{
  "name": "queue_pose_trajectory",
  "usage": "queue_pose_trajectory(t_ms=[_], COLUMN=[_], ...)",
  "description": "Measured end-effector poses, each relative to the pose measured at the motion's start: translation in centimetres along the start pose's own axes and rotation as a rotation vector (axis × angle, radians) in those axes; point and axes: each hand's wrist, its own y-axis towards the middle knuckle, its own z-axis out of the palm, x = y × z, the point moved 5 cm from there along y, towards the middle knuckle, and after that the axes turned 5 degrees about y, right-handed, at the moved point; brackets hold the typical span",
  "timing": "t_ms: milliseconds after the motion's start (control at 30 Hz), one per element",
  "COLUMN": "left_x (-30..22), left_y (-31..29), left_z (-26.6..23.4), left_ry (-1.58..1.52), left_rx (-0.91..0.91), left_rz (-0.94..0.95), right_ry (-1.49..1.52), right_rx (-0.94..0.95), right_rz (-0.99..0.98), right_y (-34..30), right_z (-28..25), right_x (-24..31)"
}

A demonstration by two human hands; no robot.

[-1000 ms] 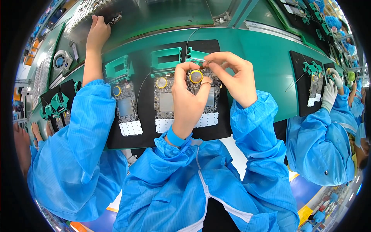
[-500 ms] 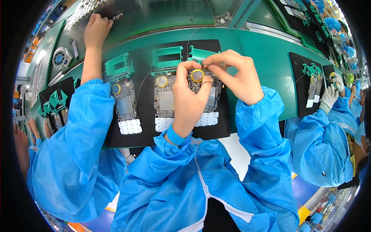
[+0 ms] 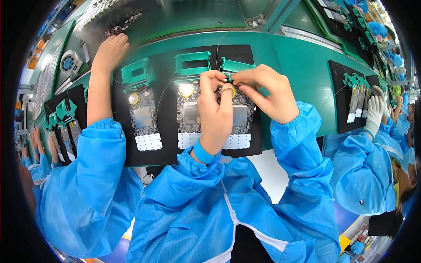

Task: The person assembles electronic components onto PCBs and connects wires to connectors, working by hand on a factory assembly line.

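A circuit board [image 3: 241,117] with a silver shield and a white lower strip lies on the black mat, a green plastic frame [image 3: 237,66] at its top end. My left hand [image 3: 217,103] lies over the board, fingers bent to its top edge, thumb across the yellow-ringed round part [image 3: 233,90], mostly covering it. My right hand [image 3: 272,92] comes in from the right, thumb and index finger pinched at the joint between board and frame. What sits between those fingertips is too small to name. A thin wire [image 3: 217,49] rises behind the frame.
Two similar boards, a middle one [image 3: 191,114] and a left one [image 3: 143,117], lie on the black mat [image 3: 169,151]. A co-worker's bare hand [image 3: 110,50] reaches toward small loose parts [image 3: 123,25]. On the right, a gloved co-worker [image 3: 374,115] works beside another mat.
My left thumb has moved up over the yellow-ringed part, which showed openly before. My right fingers stay at the frame's joint. The co-worker's hand on the left has drawn back from the loose parts.
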Motion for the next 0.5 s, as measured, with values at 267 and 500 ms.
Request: queue_pose_trajectory(t_ms=[267, 500], left_x=[-0.23, -0.11], left_y=[-0.1, 0.06], left_z=[-0.17, -0.33], left_ry=[0.024, 0.022], left_rx=[-0.039, 0.014], left_rz=[0.002, -0.026], right_ry=[0.027, 0.051], right_rx=[-0.033, -0.008], right_rz=[0.037, 0.026], right_y=[0.05, 0.77], right_z=[-0.04, 0.25], right_x=[-0.09, -0.06])
